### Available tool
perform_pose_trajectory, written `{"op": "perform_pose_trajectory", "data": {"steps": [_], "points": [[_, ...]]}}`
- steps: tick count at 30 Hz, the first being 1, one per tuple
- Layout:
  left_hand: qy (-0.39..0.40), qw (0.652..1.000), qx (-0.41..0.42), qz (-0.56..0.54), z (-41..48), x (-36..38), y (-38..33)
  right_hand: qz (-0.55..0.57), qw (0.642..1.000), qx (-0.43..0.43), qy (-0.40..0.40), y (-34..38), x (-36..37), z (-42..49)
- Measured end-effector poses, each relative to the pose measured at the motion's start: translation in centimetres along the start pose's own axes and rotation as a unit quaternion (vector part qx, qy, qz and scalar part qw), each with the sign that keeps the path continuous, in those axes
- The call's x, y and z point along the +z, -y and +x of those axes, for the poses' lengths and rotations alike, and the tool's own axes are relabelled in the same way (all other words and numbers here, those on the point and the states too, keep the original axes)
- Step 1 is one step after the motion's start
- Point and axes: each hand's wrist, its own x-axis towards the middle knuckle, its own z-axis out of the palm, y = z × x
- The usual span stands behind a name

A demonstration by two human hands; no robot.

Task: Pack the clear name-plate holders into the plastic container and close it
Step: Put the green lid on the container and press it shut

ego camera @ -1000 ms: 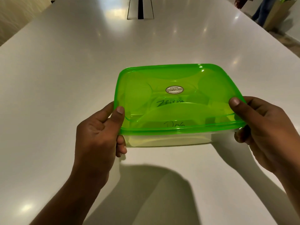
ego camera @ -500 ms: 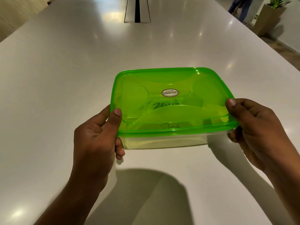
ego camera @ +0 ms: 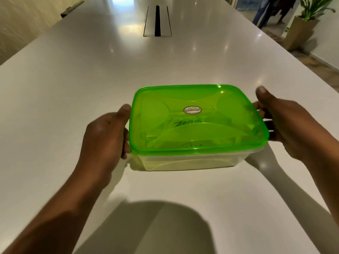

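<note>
- The white, glossy worktop runs away from the camera, with a long cable slot set into it far back at the middle
- The left hand is at the left side of the plastic container; its fingers are curled against the clear left wall below the rim and its thumb lies by the lid's left edge, so it is grasping the container, though the hand is blurred
- The plastic container stands on the worktop near the front edge, between the two hands, with its green lid lying flat on it all round
- An oval sticker sits at the middle of the lid
- The name-plate holders show dimly through the lid, inside the container, with handwriting on them that is only partly legible
- The right hand is at the container's right side; its fingers reach the wall under the lid's rim, in shadow, and its thumb sticks up clear of the lid; I cannot tell whether these fingers are grasping or only touching
- Beyond the worktop at far right stand a potted plant and the legs of a person
</note>
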Motion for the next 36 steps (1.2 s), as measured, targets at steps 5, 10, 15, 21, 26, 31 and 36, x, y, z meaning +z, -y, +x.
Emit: {"op": "perform_pose_trajectory", "data": {"steps": [5,10,15,21,26,31,36], "points": [[0.029,0.997,-0.005,0.070,3.8,1.5,-2.3,-0.033,0.998,0.052,-0.008,1.4,1.5,4.7],[0.043,0.996,-0.014,0.072,5.3,2.4,-2.0,-0.023,0.997,0.075,-0.003,1.2,2.2,5.9],[0.034,0.998,-0.020,0.057,5.3,2.3,-1.7,-0.014,0.998,0.066,-0.011,1.1,2.1,5.6],[0.040,0.997,-0.027,0.052,1.5,0.7,-1.5,-0.037,0.999,0.022,-0.006,0.2,0.7,0.2],[0.029,0.999,0.013,0.015,-2.2,0.5,0.2,-0.083,0.994,-0.046,-0.049,-1.7,1.5,-3.5],[0.015,0.999,0.010,-0.044,-2.9,1.3,-0.1,-0.006,0.992,-0.083,-0.090,-3.2,2.4,-3.4],[0.021,0.999,0.011,-0.035,-2.7,0.9,0.3,0.021,0.993,-0.087,-0.082,-3.4,2.4,-3.4]]}}
